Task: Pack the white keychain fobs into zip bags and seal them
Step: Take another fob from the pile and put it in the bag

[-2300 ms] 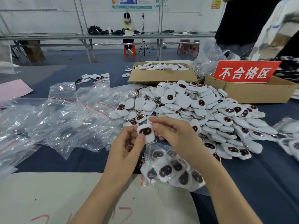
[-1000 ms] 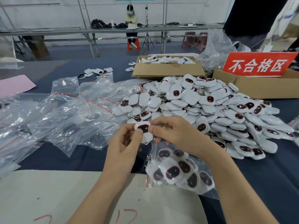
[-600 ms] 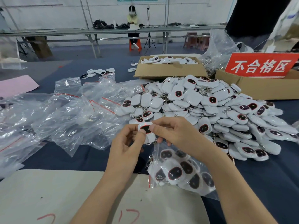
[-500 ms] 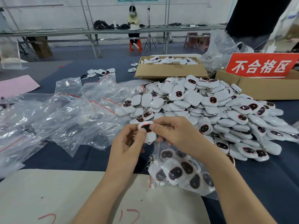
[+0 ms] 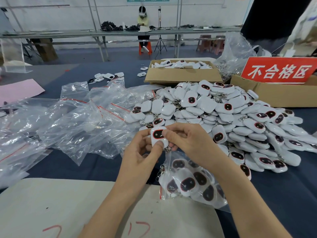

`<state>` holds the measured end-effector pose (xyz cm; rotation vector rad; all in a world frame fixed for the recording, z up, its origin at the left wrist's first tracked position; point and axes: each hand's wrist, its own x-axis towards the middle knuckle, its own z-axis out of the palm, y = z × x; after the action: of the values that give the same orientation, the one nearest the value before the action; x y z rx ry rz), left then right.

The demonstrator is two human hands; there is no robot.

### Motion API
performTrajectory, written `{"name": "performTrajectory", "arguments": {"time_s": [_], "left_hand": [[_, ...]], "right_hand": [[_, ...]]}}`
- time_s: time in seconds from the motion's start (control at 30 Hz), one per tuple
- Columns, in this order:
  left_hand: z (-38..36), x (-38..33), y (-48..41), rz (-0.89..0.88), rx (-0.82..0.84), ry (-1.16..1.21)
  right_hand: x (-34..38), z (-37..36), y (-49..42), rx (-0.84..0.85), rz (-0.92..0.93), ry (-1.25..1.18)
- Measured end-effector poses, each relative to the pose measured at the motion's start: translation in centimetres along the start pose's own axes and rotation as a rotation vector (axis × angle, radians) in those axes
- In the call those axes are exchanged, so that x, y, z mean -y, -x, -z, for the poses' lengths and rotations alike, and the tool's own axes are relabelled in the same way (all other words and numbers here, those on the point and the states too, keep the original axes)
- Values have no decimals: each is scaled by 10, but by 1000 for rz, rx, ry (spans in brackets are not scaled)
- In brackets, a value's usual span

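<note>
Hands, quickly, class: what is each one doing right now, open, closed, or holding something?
Left hand: closed, fingers and thumb pinching the white keychain fob.
Right hand: closed, pinching the same fob from its other side.

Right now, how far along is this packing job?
Early on, it seems. Done: one zip bag nearest the camera already holds several fobs, though I cannot tell whether it is sealed. In hand: the left hand and right hand both pinch a single fob. Left: a large pile of loose fobs and many empty zip bags beside it.
</note>
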<state>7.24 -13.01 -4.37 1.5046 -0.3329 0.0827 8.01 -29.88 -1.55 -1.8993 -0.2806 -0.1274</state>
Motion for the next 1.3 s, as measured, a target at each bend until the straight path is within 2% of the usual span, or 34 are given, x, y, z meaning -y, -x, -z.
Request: {"name": "performTrajectory", "arguments": {"time_s": [0.63,0.8,0.9,1.03,1.3], "left_hand": [[1,3,-2,0,-38,-63],[-2,2,0,-22,-137,-22],[0,6,-1,-98,-205,-172],[0,11,1,-262,-216,-421],[2,8,0,-397,-270,-446]], "right_hand": [[-1,0,0,38,-1,-34],[0,2,1,52,-33,-133],[1,-1,1,69,-9,-141],[7,0,2,57,52,-171],[8,-2,3,93,68,-252]]}}
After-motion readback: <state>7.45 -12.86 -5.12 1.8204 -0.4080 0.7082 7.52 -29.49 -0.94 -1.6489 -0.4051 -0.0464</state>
